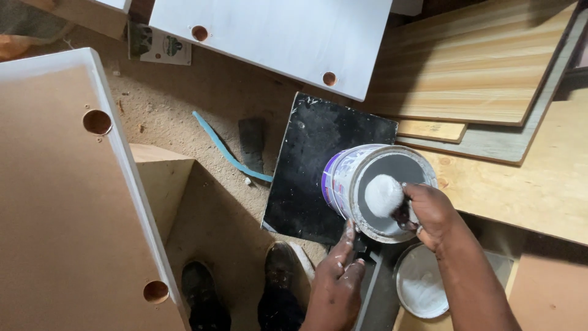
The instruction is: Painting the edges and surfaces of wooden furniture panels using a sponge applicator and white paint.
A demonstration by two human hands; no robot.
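A tilted paint can [343, 178] with a purple and white label rests on a black square board [312, 165], its open mouth showing grey paint inside. My right hand [429, 211] grips a small paint roller [384, 195] whose white fluffy head is inside the can's mouth. My left hand [340, 270] reaches up from below, fingertips touching the can's lower rim and steadying it. The can's lid [419, 282], coated with white paint, lies just below my right forearm.
A brown board with a white edge and round holes [67, 196] leans at the left. A white-painted panel [275, 37] lies at the top, wood panels [478, 61] at the right. A blue strip [223, 150] and scraper [252, 144] lie on the sawdusty floor. My shoes [245, 294] show below.
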